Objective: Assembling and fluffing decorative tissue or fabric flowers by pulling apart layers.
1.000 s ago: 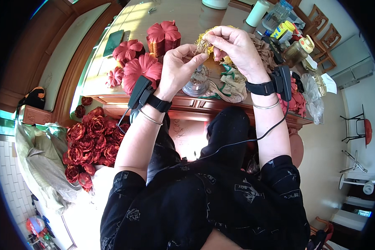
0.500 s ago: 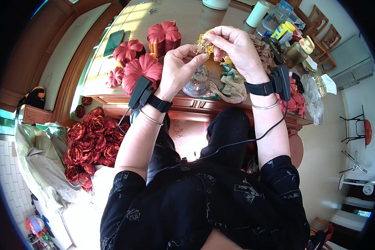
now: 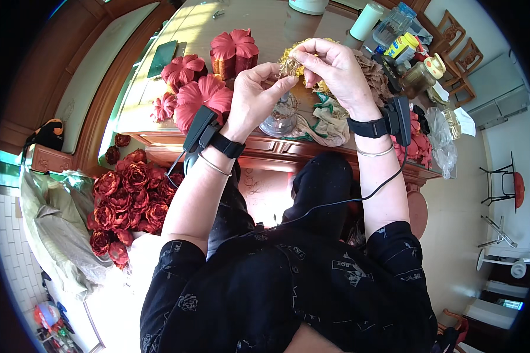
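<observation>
Between both hands, above the table's near edge, is a small tuft of tan, thread-like flower stamens (image 3: 288, 66). My left hand (image 3: 256, 94) pinches it from the left, thumb and fingertips together. On its upper right, my right hand (image 3: 330, 63) closes thumb and forefinger on the same tuft. Just below the fingers stands a clear round glass container (image 3: 278, 120) with bits inside. More yellow stamens (image 3: 303, 50) lie behind my right hand, partly hidden by it. Stacks of red fabric petals (image 3: 204, 101) stand left of my left hand. A pale work glove with green trim (image 3: 330, 120) lies below my right hand.
Finished-looking dark red cloth flowers (image 3: 129, 197) are heaped low on the left beside a pale sheet. A dark phone (image 3: 162, 59) lies at the table's left. Jars (image 3: 423, 76) and a green-white cylinder (image 3: 366, 21) crowd the right. A clear plastic bag (image 3: 441, 141) hangs over the right edge.
Both hands keep their pinch on the stamens with hardly any movement. The whole view has shifted very slightly.
</observation>
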`<state>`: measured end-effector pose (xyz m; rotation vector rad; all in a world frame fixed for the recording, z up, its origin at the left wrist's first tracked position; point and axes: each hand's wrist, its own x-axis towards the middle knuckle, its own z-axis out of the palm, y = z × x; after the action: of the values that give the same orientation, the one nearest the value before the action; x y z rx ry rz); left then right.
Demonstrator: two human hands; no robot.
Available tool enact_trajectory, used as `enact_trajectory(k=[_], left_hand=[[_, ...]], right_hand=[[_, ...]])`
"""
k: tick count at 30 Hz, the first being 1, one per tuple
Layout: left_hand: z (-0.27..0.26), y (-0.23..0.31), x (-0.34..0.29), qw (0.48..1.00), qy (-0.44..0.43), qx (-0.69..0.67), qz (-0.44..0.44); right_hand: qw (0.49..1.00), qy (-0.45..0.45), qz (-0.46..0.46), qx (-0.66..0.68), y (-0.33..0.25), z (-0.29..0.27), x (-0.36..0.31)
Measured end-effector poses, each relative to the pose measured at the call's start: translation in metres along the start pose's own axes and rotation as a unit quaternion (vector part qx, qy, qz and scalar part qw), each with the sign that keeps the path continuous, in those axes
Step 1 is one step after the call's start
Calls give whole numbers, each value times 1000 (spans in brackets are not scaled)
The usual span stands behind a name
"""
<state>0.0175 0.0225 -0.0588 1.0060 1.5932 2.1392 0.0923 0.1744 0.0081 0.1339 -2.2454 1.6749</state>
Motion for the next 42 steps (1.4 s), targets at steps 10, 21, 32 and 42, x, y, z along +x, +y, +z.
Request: enact_trajectory(k=[10, 21, 32, 42], left_hand=[[0, 3, 0, 1000, 2, 10, 8], [-1, 1, 0, 1000, 3, 9, 8], [-3, -4, 0, 999, -17, -31, 2], [-7, -13, -6, 1000, -17, -26, 0]], right_hand=[[1000, 9, -5, 3, 2, 1, 0], [998, 6, -45, -48, -6, 4, -3], [988, 52, -75, -126, 5, 17, -19], [995, 52, -27, -77, 3, 14, -23]])
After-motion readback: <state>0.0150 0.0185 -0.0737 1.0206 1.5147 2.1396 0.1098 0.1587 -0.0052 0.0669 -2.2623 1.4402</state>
